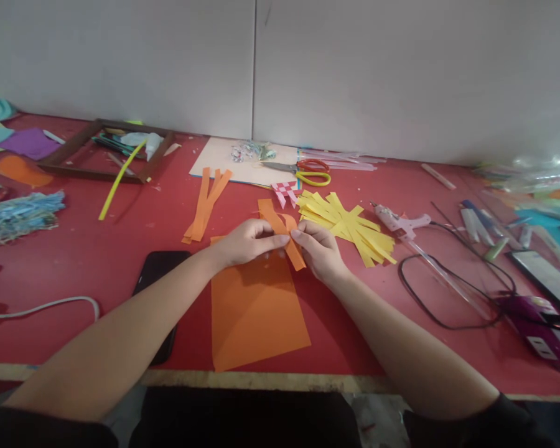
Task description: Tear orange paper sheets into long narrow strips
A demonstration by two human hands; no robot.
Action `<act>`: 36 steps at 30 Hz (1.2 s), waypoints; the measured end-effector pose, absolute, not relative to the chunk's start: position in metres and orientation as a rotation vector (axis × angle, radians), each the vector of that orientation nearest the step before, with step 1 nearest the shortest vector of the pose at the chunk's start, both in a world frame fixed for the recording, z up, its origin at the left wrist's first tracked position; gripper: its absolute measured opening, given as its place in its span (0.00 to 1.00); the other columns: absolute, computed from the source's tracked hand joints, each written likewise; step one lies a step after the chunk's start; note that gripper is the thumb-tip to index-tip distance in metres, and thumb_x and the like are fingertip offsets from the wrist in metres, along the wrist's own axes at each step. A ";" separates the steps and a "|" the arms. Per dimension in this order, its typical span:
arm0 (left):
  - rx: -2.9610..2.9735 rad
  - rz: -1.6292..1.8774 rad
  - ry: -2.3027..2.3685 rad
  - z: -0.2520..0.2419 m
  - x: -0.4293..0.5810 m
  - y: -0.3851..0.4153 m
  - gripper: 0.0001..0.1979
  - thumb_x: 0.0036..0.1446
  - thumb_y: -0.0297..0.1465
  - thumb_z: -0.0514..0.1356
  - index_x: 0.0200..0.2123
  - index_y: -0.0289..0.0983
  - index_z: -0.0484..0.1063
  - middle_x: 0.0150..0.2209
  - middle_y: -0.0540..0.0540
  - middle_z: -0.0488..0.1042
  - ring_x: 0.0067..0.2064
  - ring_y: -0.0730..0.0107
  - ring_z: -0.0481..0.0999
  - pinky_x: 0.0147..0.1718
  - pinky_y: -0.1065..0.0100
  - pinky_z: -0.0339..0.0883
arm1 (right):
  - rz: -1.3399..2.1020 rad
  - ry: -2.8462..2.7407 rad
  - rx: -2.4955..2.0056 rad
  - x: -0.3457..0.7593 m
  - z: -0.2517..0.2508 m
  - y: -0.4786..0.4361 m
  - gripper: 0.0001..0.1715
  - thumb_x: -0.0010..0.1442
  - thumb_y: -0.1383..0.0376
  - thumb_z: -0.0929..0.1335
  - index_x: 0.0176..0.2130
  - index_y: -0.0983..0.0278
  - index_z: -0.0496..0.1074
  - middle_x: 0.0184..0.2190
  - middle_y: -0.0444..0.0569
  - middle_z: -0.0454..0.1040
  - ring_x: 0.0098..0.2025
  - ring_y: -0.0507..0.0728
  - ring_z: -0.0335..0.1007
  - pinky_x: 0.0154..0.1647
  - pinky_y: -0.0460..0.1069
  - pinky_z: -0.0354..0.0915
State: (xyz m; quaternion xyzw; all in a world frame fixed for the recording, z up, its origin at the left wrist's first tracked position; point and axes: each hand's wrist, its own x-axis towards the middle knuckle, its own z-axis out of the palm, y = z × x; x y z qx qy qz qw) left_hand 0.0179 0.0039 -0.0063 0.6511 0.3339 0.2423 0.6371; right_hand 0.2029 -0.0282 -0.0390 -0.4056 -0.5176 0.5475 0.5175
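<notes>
Both of my hands meet over the upper edge of an orange paper sheet [259, 311] on the red table. Pinched between the thumb and fingers of my left hand [249, 241] are orange paper strips [273, 218], one running diagonally. My right hand [321, 249] pinches the same strips from the other side, where one strip curls over in a loop. Some finger ends are hidden behind the paper. Several loose orange strips [206, 205] lie to the left, and a heap of yellow paper strips [350, 225] lies just right of my right hand.
A black phone [156, 270] lies under my left forearm. Red-and-yellow scissors [308, 171] rest on a pale board [214, 155], near a pink woven paper piece [285, 191]. Rightward are a pink glue gun [401, 221] and its looped black cable [404, 280]. A wooden frame [70, 146] stands back left.
</notes>
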 end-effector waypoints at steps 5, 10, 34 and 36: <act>1.459 0.561 0.766 -0.006 0.017 0.005 0.19 0.54 0.47 0.66 0.32 0.34 0.75 0.30 0.47 0.77 0.24 0.79 0.65 0.22 0.73 0.58 | 1.216 -1.259 -0.991 0.204 -0.040 -0.028 0.21 0.58 0.51 0.72 0.25 0.61 0.65 0.19 0.37 0.58 0.21 0.49 0.51 0.25 0.47 0.54; 1.452 0.554 0.845 -0.006 0.017 0.005 0.22 0.52 0.49 0.66 0.31 0.33 0.76 0.28 0.45 0.76 0.22 0.79 0.63 0.20 0.73 0.56 | 1.135 -1.231 -1.003 0.204 -0.039 -0.027 0.21 0.59 0.53 0.72 0.25 0.61 0.63 0.20 0.37 0.54 0.23 0.49 0.48 0.25 0.47 0.52; 1.448 0.612 0.797 -0.006 0.017 0.005 0.17 0.53 0.43 0.67 0.34 0.34 0.76 0.31 0.46 0.77 0.27 0.76 0.68 0.25 0.73 0.62 | 1.086 -1.276 -1.046 0.204 -0.037 -0.029 0.26 0.59 0.50 0.72 0.22 0.61 0.61 0.18 0.38 0.54 0.21 0.49 0.46 0.23 0.48 0.49; 1.447 0.608 0.820 -0.005 0.017 0.005 0.18 0.52 0.44 0.67 0.33 0.33 0.76 0.31 0.45 0.78 0.26 0.76 0.68 0.25 0.73 0.62 | 1.075 -1.272 -1.035 0.204 -0.036 -0.029 0.26 0.60 0.51 0.71 0.22 0.61 0.60 0.18 0.38 0.53 0.21 0.49 0.45 0.23 0.48 0.48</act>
